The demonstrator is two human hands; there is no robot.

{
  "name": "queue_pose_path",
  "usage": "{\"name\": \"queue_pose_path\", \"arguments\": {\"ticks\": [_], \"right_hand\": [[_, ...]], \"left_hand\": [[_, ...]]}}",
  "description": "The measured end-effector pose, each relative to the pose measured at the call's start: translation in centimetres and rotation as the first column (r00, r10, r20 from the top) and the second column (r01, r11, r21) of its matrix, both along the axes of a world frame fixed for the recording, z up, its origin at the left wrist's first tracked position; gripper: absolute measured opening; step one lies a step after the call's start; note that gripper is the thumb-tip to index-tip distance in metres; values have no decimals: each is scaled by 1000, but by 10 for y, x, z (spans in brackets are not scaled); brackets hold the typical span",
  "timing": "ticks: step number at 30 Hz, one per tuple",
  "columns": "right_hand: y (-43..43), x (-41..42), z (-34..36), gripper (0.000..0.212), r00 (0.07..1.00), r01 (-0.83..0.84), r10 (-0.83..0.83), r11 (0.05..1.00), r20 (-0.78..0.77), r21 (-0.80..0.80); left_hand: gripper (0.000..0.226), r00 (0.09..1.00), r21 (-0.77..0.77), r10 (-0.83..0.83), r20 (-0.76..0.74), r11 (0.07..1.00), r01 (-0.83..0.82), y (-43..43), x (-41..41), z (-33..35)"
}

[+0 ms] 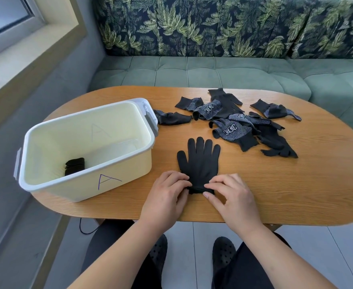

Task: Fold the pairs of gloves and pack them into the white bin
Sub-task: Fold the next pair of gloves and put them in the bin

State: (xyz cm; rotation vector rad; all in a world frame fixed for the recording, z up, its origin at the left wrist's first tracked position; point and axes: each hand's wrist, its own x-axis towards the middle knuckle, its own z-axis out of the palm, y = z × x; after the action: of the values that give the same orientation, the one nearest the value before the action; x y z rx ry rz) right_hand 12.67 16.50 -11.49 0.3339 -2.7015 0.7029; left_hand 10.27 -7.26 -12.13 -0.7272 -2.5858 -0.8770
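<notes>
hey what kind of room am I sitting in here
Likely a home sitting or dining nook: a green tufted sofa bench with leaf-print back cushions, an oval wooden table, and a window sill.

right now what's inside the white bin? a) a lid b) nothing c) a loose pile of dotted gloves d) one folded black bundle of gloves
d: a single folded black bundle sits on the floor of the white bin, while the loose gloves lie out on the table.

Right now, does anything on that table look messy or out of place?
Only the loose gloves, heaped in a tangle behind the flat glove both hands hold. One glove lies against the white bin.
</notes>
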Motion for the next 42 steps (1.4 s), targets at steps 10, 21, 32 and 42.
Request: {"name": "queue_pose_path", "arguments": {"ticks": [10,21,32,42], "right_hand": [[2,2,4,23,998,-59,60,998,22,-31],[5,0,4,26,993,50,-23,970,113,-237],[3,-1,9,31,991,43,-9,968,137,-248],[-3,1,-4,22,991,7,1,998,-130,66]], "left_hand": [[16,999,-7,-36,-36,999,36,0,2,0],[23,993,102,80,91,991,-89,-1,6,9],[13,998,-24,64,-13,998,-64,0,-1,3],[23,992,-91,35,-124,995,-47,4,3,-4]]}}
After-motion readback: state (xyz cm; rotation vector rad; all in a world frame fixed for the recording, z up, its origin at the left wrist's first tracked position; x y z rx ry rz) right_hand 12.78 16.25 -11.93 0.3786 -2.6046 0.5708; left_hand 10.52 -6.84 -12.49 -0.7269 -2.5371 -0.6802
